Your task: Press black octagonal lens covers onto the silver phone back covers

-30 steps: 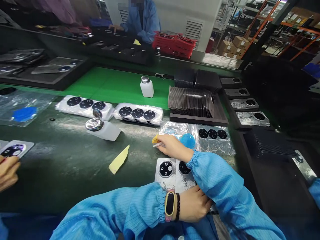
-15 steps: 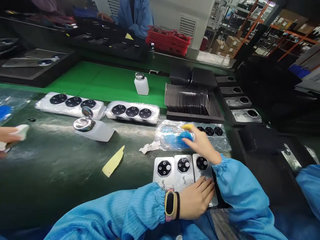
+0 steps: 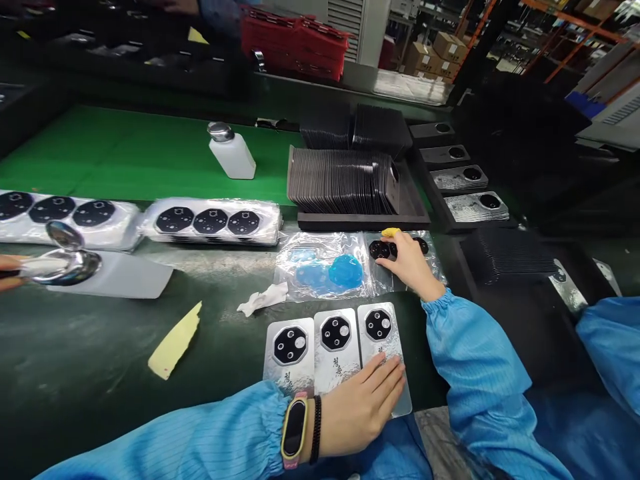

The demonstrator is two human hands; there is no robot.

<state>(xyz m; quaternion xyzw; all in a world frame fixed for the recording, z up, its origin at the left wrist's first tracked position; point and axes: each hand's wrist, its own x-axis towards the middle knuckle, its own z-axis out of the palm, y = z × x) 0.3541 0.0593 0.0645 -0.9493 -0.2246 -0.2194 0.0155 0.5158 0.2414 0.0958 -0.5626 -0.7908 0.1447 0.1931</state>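
Observation:
Three silver phone back covers [image 3: 336, 347] with black camera rings lie side by side at the near edge. My left hand [image 3: 360, 407] rests flat on the right-hand cover, fingers stretched out. My right hand [image 3: 411, 264], with a yellow cot on one fingertip, is farther back at a clear plastic sheet [image 3: 320, 248] that carries black lens discs [image 3: 379, 250]. Its fingers are curled and pinched on one of the discs. Blue round films [image 3: 345, 270] lie on the same sheet, just left of that hand.
A crumpled white wipe [image 3: 263, 299] and a yellow strip [image 3: 175, 340] lie on the dark mat. Behind stand a tray of stacked black parts [image 3: 345, 183], wrapped packs of lens rings [image 3: 210, 221] and a white bottle [image 3: 233, 155]. Another person's hand [image 3: 7, 270] presses a dispenser [image 3: 100, 275] at left.
My right hand left the white wipe on the mat and moved right, past the blue films, to the black discs. My left hand spread flat on the covers. The view swung right.

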